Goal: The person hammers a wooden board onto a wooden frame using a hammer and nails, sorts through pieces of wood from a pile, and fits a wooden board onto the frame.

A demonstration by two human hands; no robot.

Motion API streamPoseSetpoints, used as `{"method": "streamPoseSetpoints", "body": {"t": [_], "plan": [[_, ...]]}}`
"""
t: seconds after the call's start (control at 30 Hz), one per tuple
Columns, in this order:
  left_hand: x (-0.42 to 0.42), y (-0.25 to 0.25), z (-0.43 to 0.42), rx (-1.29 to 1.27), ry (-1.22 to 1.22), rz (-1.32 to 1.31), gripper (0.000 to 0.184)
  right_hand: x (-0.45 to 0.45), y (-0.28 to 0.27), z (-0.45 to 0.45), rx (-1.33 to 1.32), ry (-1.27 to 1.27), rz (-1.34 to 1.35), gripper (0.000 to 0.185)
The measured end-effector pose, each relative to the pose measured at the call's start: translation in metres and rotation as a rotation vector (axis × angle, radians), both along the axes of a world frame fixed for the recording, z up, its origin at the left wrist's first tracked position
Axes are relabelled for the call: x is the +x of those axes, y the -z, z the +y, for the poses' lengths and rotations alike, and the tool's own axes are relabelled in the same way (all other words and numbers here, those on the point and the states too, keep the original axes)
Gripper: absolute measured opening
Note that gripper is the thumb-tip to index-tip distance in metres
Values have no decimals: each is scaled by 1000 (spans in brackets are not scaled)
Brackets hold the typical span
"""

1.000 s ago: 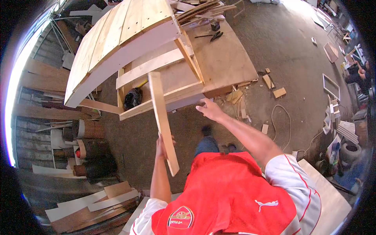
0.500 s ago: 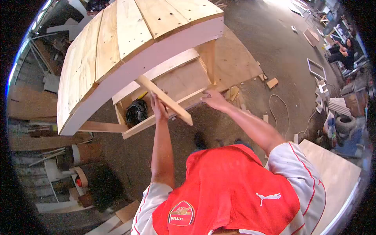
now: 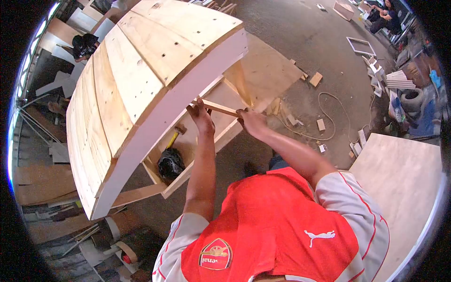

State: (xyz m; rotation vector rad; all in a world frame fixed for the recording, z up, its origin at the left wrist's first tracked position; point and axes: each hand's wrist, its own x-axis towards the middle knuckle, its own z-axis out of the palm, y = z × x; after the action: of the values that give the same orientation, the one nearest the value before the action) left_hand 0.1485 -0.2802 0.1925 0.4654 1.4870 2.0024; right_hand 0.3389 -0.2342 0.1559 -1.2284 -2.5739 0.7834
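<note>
A short wooden board (image 3: pixel 221 108) lies between my two hands, under the curved slatted wooden top (image 3: pixel 136 70). My left hand (image 3: pixel 203 116) is closed round its left part. My right hand (image 3: pixel 251 120) grips its right end. The top has a pale curved side panel (image 3: pixel 174 105) and stands on a wooden frame (image 3: pixel 228 134). Inside the frame, to the left of my hands, are a black plastic bag (image 3: pixel 170 163) and a hammer with a yellow handle (image 3: pixel 174 137).
A plywood sheet (image 3: pixel 268 70) lies beyond the frame. Wood offcuts (image 3: pixel 315 79) and a cable (image 3: pixel 334 110) are on the floor. A pale panel (image 3: pixel 399 188) stands at the right. One person (image 3: pixel 386 18) sits at the upper right, another (image 3: pixel 84 46) is at the upper left.
The board has moved from beside the frame to under the curved top. My right hand has taken hold of its end. The view has shifted, bringing the person at the upper left into clearer sight.
</note>
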Motion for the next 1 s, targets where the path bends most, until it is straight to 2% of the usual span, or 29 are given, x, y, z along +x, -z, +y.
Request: {"method": "streamPoseSetpoints", "body": {"t": [0.1, 0.2, 0.23, 0.27, 0.47, 0.57, 0.67, 0.8, 0.9, 1.0], "plan": [[-1, 5, 17, -20, -13, 35, 90, -24, 45, 24, -99, 122, -181, 36], [-21, 14, 28, 48, -48, 125, 79, -30, 61, 27, 203, 5, -79, 34], [-27, 6, 32, 133, -72, 4, 60, -35, 69, 28, 269, 20, -84, 34], [-48, 14, 36, 156, -66, 83, 55, -38, 77, 29, 311, 28, -100, 34], [-114, 6, 75, 41, -49, 250, 55, -70, 132, 40, 471, 69, -168, 34], [-121, -1, 99, -25, -37, 341, 56, -77, 117, 43, 460, 207, -153, 25], [-124, -3, 124, -69, -20, 433, 56, -84, 135, 46, 487, 339, -77, 19], [-124, -2, 146, -118, -16, 545, 56, -87, 130, 33, 416, 483, -46, 19], [-119, -2, 162, -140, -6, 627, 57, -84, 136, 35, 739, 640, 229, 23], [-113, -1, 173, -147, -2, 686, 57, -71, 121, 17, 553, 612, 408, 37]]}}
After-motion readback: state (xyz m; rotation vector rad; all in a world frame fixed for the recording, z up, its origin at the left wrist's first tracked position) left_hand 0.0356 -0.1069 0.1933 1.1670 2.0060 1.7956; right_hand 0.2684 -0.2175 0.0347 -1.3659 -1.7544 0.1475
